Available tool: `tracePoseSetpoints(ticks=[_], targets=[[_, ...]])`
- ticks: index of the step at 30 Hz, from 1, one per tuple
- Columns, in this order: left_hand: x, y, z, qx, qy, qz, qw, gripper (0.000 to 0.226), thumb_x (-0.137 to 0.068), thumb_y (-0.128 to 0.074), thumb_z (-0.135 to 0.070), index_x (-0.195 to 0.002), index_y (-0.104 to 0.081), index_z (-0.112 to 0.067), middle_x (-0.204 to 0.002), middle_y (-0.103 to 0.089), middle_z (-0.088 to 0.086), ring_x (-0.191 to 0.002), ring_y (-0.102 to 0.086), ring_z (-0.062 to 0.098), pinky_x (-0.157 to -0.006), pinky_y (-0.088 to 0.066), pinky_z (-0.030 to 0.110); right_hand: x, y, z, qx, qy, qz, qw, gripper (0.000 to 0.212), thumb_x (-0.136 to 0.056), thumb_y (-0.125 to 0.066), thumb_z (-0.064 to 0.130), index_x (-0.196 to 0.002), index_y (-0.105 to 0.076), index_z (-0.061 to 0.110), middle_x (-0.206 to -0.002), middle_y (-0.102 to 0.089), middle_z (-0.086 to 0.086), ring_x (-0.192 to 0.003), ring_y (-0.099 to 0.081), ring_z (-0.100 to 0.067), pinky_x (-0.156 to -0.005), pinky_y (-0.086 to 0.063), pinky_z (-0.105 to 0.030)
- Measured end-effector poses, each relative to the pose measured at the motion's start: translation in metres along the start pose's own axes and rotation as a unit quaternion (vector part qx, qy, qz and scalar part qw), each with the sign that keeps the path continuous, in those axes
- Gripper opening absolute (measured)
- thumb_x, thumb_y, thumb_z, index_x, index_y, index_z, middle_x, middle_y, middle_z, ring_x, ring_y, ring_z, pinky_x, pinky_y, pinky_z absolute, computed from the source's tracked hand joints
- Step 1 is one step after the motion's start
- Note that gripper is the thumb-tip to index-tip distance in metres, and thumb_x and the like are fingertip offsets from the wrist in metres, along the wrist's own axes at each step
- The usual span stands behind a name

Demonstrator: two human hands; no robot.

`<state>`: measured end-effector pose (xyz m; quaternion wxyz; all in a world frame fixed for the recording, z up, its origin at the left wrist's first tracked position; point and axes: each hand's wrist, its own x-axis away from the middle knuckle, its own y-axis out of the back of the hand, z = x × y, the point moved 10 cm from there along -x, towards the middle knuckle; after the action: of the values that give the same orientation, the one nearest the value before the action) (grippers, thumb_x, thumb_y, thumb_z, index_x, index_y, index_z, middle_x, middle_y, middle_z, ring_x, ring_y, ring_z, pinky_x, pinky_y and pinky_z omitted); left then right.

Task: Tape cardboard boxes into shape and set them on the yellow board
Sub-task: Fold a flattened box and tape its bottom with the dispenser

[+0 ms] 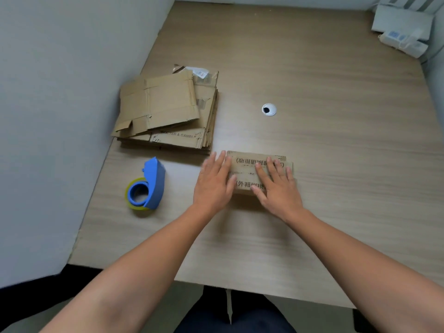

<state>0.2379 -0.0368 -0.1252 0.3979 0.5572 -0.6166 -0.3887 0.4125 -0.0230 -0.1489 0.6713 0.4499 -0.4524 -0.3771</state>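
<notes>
A small cardboard box (249, 162) with black printed characters lies on the wooden table, its two top flaps folded down. My left hand (213, 183) rests flat against the box's left end, fingers spread. My right hand (276, 186) lies palm down on the top flaps, fingers apart, pressing on them. A blue tape dispenser (147, 186) with a yellowish roll of tape stands on the table to the left of my hands. A stack of flattened cardboard boxes (168, 109) lies behind it near the wall. No yellow board is in view.
A white cable grommet (269, 109) sits in the tabletop behind the box. White devices with cables (403, 30) occupy the far right corner. A grey partition wall (60, 116) runs along the table's left edge. My dark trousers (230, 313) show below the near edge.
</notes>
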Motion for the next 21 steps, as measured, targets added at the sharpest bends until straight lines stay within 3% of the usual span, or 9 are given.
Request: tracePoseSetpoints(ticks=[5,10,13,16,19,21], targets=[[0.065,0.046,0.087,-0.072,0.155,-0.089,0.981,0.065,-0.102,-0.042,-0.047,-0.158,-0.032,-0.015,-0.167,-0.023,0.007,-0.156,-0.009,0.031,-0.126,-0.007,0.047,-0.007,-0.002,0.034,0.006,0.001,0.027,1.0,0.07,-0.102,-0.027,0.062,-0.161,0.001,0.035,-0.17,0.01,-0.004,-0.156,0.012,-0.022,-0.124,0.011,-0.045],[0.12,0.052,0.17,-0.044,0.331,-0.058,0.941,0.075,-0.097,-0.054,-0.054,-0.158,-0.02,-0.027,-0.159,-0.016,0.016,-0.147,-0.023,0.039,-0.118,-0.03,0.054,-0.014,-0.011,0.064,0.006,0.011,0.029,1.0,0.07,-0.102,-0.022,0.063,-0.161,0.002,0.035,-0.17,0.012,-0.004,-0.156,0.014,-0.023,-0.124,0.012,-0.047],[0.12,0.043,0.184,-0.045,0.339,-0.018,0.94,0.077,-0.097,-0.05,-0.059,-0.159,-0.011,-0.035,-0.149,-0.033,0.017,-0.132,-0.04,0.035,-0.11,-0.04,0.048,-0.016,-0.012,0.065,0.001,0.01,0.017,1.0,0.07,-0.102,-0.024,0.063,-0.162,-0.002,0.035,-0.17,0.009,-0.004,-0.156,0.014,-0.023,-0.124,0.011,-0.047],[0.11,0.039,0.187,-0.097,0.318,0.016,0.943,0.084,-0.097,-0.047,-0.063,-0.159,0.004,-0.036,-0.119,-0.057,0.009,-0.107,-0.055,0.026,-0.101,-0.046,0.044,-0.017,-0.012,0.065,0.006,0.013,0.005,1.0,0.07,-0.102,-0.025,0.063,-0.162,-0.005,0.035,-0.17,0.006,-0.005,-0.156,0.011,-0.023,-0.125,0.01,-0.048],[0.1,0.042,0.187,-0.164,0.291,0.012,0.942,0.084,-0.098,-0.046,-0.062,-0.16,0.007,-0.039,-0.108,-0.057,0.006,-0.102,-0.056,0.025,-0.113,-0.032,0.045,-0.018,-0.014,0.065,0.005,0.012,0.003,1.0,0.069,-0.102,-0.025,0.063,-0.162,-0.004,0.035,-0.17,0.007,-0.004,-0.156,0.013,-0.022,-0.124,0.012,-0.046],[0.095,0.037,0.187,-0.157,0.282,0.036,0.946,0.079,-0.1,-0.044,-0.06,-0.159,0.004,-0.042,-0.108,-0.054,0.009,-0.092,-0.054,0.026,-0.096,-0.044,0.041,-0.018,-0.014,0.066,0.002,0.014,-0.006,1.0,0.07,-0.101,-0.025,0.063,-0.162,-0.005,0.035,-0.17,0.007,-0.004,-0.156,0.012,-0.022,-0.124,0.013,-0.045]])
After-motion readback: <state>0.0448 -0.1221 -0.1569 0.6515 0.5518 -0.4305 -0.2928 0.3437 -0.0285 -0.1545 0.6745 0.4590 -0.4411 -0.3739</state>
